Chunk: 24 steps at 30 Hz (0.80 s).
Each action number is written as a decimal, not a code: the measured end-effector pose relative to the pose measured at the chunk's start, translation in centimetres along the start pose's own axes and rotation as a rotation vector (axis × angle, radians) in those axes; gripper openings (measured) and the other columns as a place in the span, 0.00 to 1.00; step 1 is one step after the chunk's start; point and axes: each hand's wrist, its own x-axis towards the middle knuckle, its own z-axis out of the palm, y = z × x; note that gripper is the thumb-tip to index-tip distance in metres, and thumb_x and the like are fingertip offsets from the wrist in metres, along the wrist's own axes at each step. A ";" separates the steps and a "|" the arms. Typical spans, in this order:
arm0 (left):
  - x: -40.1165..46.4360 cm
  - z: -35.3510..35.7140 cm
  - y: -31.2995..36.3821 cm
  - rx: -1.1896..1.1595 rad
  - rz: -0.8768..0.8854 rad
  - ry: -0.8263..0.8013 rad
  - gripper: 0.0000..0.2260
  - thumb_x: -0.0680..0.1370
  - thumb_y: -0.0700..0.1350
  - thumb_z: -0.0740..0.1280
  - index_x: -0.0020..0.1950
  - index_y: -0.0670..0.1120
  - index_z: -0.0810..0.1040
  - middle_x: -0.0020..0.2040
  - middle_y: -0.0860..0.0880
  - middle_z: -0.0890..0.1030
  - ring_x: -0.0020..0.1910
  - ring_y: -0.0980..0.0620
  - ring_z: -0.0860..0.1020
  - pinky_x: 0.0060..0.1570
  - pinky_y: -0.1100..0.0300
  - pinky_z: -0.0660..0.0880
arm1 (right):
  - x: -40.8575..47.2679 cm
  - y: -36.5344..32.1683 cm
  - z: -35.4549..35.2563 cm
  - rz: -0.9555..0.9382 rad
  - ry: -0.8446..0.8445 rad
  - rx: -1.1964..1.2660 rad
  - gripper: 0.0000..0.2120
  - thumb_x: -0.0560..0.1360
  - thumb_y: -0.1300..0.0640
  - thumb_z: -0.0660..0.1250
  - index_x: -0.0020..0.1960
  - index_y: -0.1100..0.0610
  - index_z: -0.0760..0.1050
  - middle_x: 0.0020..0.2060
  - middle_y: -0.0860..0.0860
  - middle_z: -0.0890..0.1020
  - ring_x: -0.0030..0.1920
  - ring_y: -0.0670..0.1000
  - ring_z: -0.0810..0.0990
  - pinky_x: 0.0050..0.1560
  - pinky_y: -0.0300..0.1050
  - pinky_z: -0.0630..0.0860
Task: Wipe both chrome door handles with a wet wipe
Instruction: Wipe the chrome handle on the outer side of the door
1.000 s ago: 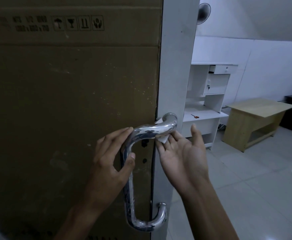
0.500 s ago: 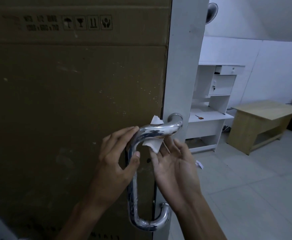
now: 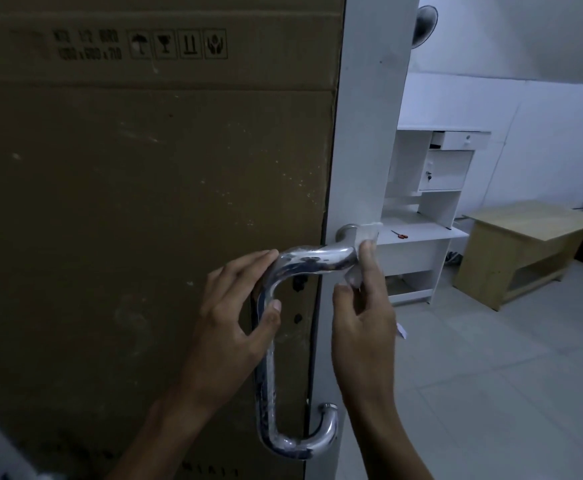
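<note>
You're mid-wipe on one handle (image 3: 284,327): your right hand (image 3: 362,313) pinches the wipe (image 3: 366,237) around its top post at 2 o'clock; your left hand (image 3: 238,317) curls round the bend. Bar, lower post and second handle look undone.

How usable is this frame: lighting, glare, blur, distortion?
Head view: dim overall, the cardboard left murky while the room beyond is brighter; bright glare streaks on the chrome handle; slight softness on the wet wipe and the printed box markings; wide-angle bending shows along the door edge.
</note>
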 end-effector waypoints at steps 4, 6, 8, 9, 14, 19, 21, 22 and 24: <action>0.1 0.1 -0.1 -0.006 0.002 0.004 0.23 0.76 0.49 0.65 0.72 0.52 0.70 0.66 0.62 0.70 0.68 0.58 0.67 0.64 0.77 0.58 | 0.7 0.8 -0.3 -0.313 -0.012 -0.444 0.28 0.78 0.65 0.65 0.76 0.56 0.61 0.75 0.49 0.60 0.76 0.48 0.58 0.74 0.44 0.58; 0.1 0.1 -0.1 -0.008 0.004 0.006 0.23 0.77 0.52 0.63 0.72 0.53 0.70 0.66 0.62 0.70 0.68 0.58 0.67 0.64 0.76 0.59 | 0.8 0.8 -0.6 -0.491 -0.039 -0.616 0.26 0.76 0.64 0.66 0.73 0.59 0.66 0.73 0.54 0.67 0.74 0.53 0.62 0.71 0.50 0.61; 0.2 0.1 -0.1 -0.008 0.008 0.003 0.24 0.76 0.54 0.61 0.72 0.53 0.70 0.67 0.62 0.70 0.68 0.58 0.67 0.65 0.75 0.60 | 1.3 0.6 -1.2 -0.649 -0.106 -0.745 0.24 0.74 0.64 0.66 0.70 0.60 0.71 0.69 0.57 0.73 0.72 0.55 0.67 0.68 0.52 0.67; 0.1 0.1 -0.1 -0.007 0.009 0.000 0.24 0.76 0.54 0.61 0.72 0.53 0.70 0.67 0.62 0.70 0.68 0.58 0.67 0.65 0.75 0.60 | 1.6 0.5 -1.7 -0.707 -0.150 -0.787 0.23 0.74 0.63 0.66 0.69 0.60 0.72 0.68 0.57 0.75 0.70 0.56 0.70 0.66 0.53 0.69; 0.1 -0.1 -0.1 -0.011 -0.001 -0.014 0.24 0.76 0.55 0.60 0.72 0.55 0.69 0.67 0.65 0.68 0.68 0.62 0.65 0.64 0.77 0.58 | 5.3 -1.6 -5.0 -0.868 -0.348 -0.888 0.18 0.76 0.53 0.60 0.61 0.57 0.79 0.57 0.57 0.82 0.54 0.57 0.81 0.53 0.55 0.78; 0.1 -0.2 0.1 -0.008 0.004 -0.014 0.23 0.76 0.54 0.60 0.72 0.56 0.68 0.67 0.67 0.68 0.68 0.61 0.65 0.63 0.79 0.54 | 8.6 -3.0 -5.9 -0.875 -0.581 -0.882 0.15 0.75 0.54 0.64 0.59 0.56 0.81 0.54 0.56 0.80 0.50 0.54 0.79 0.46 0.47 0.78; 0.1 -0.2 0.2 -0.015 0.002 -0.017 0.23 0.76 0.54 0.61 0.72 0.57 0.68 0.67 0.68 0.67 0.68 0.63 0.64 0.63 0.80 0.55 | 9.2 -2.9 -5.7 -0.876 -0.636 -0.902 0.17 0.75 0.52 0.64 0.62 0.54 0.79 0.56 0.55 0.79 0.53 0.53 0.78 0.48 0.44 0.75; 0.1 -0.3 0.1 -0.018 0.004 -0.015 0.23 0.76 0.53 0.61 0.72 0.57 0.68 0.67 0.67 0.67 0.68 0.63 0.65 0.63 0.80 0.55 | 9.3 -2.8 -5.6 -0.865 -0.663 -0.908 0.18 0.76 0.51 0.63 0.64 0.54 0.77 0.59 0.54 0.79 0.56 0.52 0.78 0.51 0.44 0.76; 0.2 -0.4 0.1 -0.029 0.000 -0.014 0.22 0.77 0.50 0.64 0.71 0.56 0.70 0.66 0.66 0.69 0.68 0.62 0.66 0.63 0.79 0.55 | 9.2 -2.5 -5.2 -0.874 -0.696 -0.920 0.20 0.78 0.50 0.61 0.68 0.53 0.74 0.63 0.53 0.78 0.61 0.52 0.77 0.59 0.47 0.74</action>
